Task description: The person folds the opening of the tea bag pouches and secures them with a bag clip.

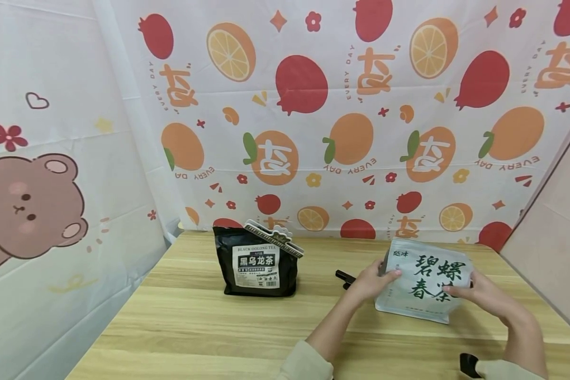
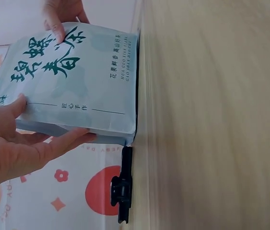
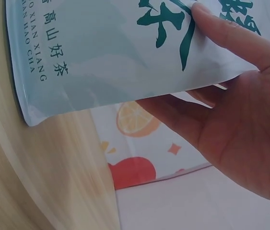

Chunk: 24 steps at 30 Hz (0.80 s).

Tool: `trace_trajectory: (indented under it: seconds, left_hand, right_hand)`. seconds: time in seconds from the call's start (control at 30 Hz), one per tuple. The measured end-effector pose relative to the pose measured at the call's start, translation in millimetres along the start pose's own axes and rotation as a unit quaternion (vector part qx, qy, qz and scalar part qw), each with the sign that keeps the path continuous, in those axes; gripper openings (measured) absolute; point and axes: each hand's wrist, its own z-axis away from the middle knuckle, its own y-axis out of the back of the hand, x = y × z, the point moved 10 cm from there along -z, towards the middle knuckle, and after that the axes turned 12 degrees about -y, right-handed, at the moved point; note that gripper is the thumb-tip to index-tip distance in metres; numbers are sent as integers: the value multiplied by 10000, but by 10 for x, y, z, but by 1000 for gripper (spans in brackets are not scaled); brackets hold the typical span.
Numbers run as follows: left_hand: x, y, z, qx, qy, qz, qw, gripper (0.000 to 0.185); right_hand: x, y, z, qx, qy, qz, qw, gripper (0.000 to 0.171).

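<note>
Gripping the bag; left hand partly hides black clip.

- I see a wooden table with pale, streaky grain, spreading beneath and around both hands.
- Between the left hand and right hand, I have a pale green bag, its base at the wood; I can't tell if it fully rests there.
- Just left of the left hand lies a black clip.
- Farther left, well apart, stands a black pouch.
</note>
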Motion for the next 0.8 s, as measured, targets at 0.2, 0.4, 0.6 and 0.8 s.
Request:
trace_trajectory:
  seconds: [0.2, 0.4, 0.6, 0.8]
  left_hand:
    - [-24, 130, 36, -4, 4, -72, 10000, 50]
    - [-53, 250, 54, 44, -62, -104, 9999, 49]
    - [-77, 360, 92, 145, -48, -81, 9999, 52]
    - [-56, 437, 120, 187, -148, -78, 9997, 59]
  right_hand:
    - [-109, -69, -57, -16, 143, -71, 9999, 60]
    - [-234, -150, -87, -103, 297, -208, 9993, 63]
    - [-342, -220, -122, -105, 588, -309, 9977, 62]
    - [-413, -259, -155, -88, 774, -464, 9959, 58]
